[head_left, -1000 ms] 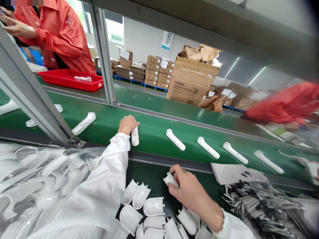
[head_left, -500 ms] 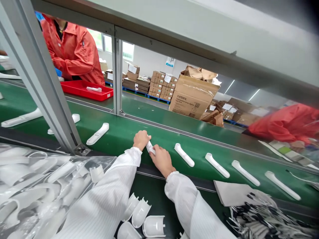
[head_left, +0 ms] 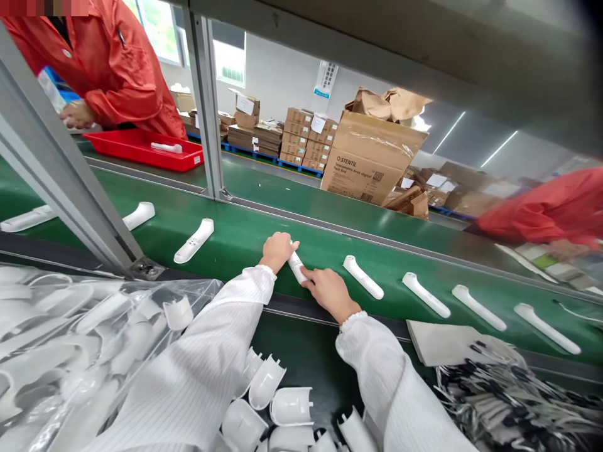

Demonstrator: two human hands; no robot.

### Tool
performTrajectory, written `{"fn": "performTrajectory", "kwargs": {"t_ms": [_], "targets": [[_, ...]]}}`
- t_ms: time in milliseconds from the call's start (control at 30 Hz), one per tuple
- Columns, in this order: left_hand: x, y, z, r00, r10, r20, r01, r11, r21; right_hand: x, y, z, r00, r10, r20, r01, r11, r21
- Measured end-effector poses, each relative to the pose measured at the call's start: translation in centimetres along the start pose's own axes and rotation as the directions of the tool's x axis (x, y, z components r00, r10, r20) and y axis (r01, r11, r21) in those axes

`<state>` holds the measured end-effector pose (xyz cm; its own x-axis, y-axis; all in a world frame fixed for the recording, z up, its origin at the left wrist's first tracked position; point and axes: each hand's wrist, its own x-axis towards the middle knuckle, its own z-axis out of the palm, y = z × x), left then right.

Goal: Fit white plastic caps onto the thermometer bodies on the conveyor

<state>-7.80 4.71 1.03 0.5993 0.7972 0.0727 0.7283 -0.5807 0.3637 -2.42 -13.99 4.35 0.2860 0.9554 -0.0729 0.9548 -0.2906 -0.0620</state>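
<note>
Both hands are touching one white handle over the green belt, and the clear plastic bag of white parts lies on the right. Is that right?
Not quite: in the head view, the clear plastic bag lies on the left. The left hand and right hand do both touch one white handle over the green belt.

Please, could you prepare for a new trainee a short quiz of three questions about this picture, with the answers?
1. True or false: the left hand and the right hand touch the same long white piece.

2. What colour is the tray beyond the green belt?
A blue
B red
C grey

3. Fill the gap: to the right of the hands, ___ other long white pieces lie on the belt.

Key: 1 true; 2 B; 3 four.
</note>
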Motion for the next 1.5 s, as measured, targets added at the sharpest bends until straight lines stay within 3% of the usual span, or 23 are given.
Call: {"fn": "performTrajectory", "kwargs": {"t_ms": [167, 267, 333, 400, 500, 600, 733, 833, 967, 1033, 1100, 1167, 1267, 1367, 1500], "targets": [[-0.3, 1.1, -0.4, 0.993, 0.101, 0.068, -0.1, 0.995, -0.015, 0.5, 0.9, -0.3, 1.0, 0.013, 0.01, -0.013, 0.998, 0.061], [-0.5, 0.6, -1.8, 0.991, 0.099, 0.089, -0.096, 0.995, -0.04, -1.4, 2.1, -1.3, 1.0, 0.013, -0.017, -0.01, 0.991, 0.136], [-0.5, -0.7, -3.3, 0.999, 0.026, -0.029, -0.027, 0.999, -0.037, -4.4, 3.1, -2.6, 0.997, 0.003, -0.074, 0.017, 0.962, 0.274], [-0.2, -2.7, -4.8, 0.971, -0.1, -0.218, 0.098, 0.995, -0.018, -8.6, 3.7, -4.0, 0.994, -0.001, -0.109, 0.046, 0.91, 0.412], [0.2, -5.5, -6.4, 0.889, -0.281, -0.362, 0.288, 0.957, -0.035, -15.7, 2.8, -5.4, 0.997, -0.051, 0.053, 0.023, 0.9, 0.436], [0.2, -6.9, -7.0, 0.854, -0.425, -0.3, 0.432, 0.901, -0.047, -20.9, 1.0, -5.0, 0.981, 0.047, 0.186, -0.113, 0.926, 0.36], [0.1, -7.2, -7.0, 0.882, -0.45, -0.137, 0.454, 0.891, -0.004, -23.2, 0.8, -2.9, 0.984, 0.081, 0.159, -0.132, 0.93, 0.344], [0.2, -7.1, -6.8, 0.889, -0.44, -0.129, 0.444, 0.896, 0.006, -22.5, 2.4, -2.1, 0.985, 0.136, 0.108, -0.164, 0.933, 0.32], [0.1, -5.8, -6.4, 0.907, -0.369, -0.2, 0.376, 0.927, -0.004, -18.9, 5.1, -2.5, 0.992, 0.069, 0.105, -0.103, 0.925, 0.366], [0.0, -4.7, -6.1, 0.924, -0.281, -0.26, 0.294, 0.956, 0.011, -15.4, 6.1, -2.8, 0.997, 0.081, -0.001, -0.076, 0.946, 0.314], [-0.1, -3.9, -5.9, 0.933, -0.215, -0.289, 0.235, 0.971, 0.036, -11.0, 6.6, -3.0, 0.993, 0.073, -0.089, -0.06, 0.988, 0.14], [-0.1, -3.8, -5.9, 0.934, -0.219, -0.281, 0.242, 0.969, 0.05, -6.5, 6.9, -3.1, 0.997, -0.008, -0.072, 0.006, 1.0, -0.028], [0.2, -4.7, -6.2, 0.919, -0.325, -0.225, 0.343, 0.938, 0.048, -1.5, 7.4, -2.6, 0.989, -0.146, 0.021, 0.147, 0.976, -0.162], [0.4, -5.4, -6.4, 0.912, -0.386, -0.139, 0.396, 0.917, 0.054, 0.3, 8.0, -1.2, 0.976, -0.212, 0.041, 0.216, 0.952, -0.215], [0.5, -5.3, -6.2, 0.938, -0.338, -0.076, 0.342, 0.938, 0.057, -0.2, 9.3, 0.2, 0.981, -0.196, -0.011, 0.187, 0.95, -0.249]]}}
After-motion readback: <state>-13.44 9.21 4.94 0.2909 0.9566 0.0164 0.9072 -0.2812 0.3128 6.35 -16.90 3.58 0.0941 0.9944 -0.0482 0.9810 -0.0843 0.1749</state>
